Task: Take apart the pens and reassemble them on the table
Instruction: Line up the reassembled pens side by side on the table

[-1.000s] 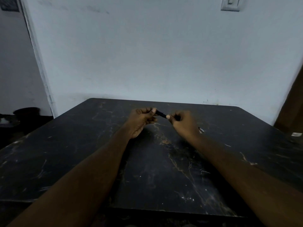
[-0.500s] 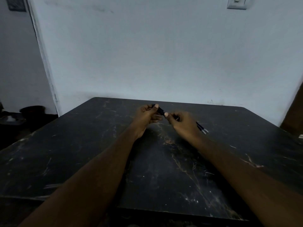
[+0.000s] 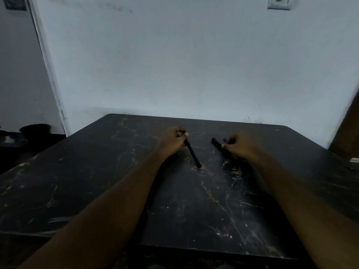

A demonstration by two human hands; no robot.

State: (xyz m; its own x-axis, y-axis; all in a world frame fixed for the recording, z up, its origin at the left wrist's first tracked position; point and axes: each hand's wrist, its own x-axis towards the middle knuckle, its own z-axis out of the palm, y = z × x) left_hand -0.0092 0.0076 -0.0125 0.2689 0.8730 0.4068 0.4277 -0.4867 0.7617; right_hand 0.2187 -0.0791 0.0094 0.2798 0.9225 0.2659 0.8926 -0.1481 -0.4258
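My left hand point(image 3: 173, 141) is closed around the top of a thin black pen part point(image 3: 192, 153), which slants down to the right with its tip touching the dark table point(image 3: 116, 181). My right hand point(image 3: 240, 145) pinches a thicker black pen barrel point(image 3: 218, 144) that points up and to the left, low over the table. A small blue bit point(image 3: 224, 139) shows just beyond the right fingers; I cannot tell what it belongs to. The two pieces are apart, with a gap between them.
The black, scratched table ends at a pale wall point(image 3: 194, 74) behind. A dark round object point(image 3: 35, 129) sits off the table at far left. A small pale item point(image 3: 354, 160) lies at the table's right edge.
The hands have drawn apart: the single pen held between them earlier is now two separate pieces, one in each hand. The left piece's tip has come down onto the table.
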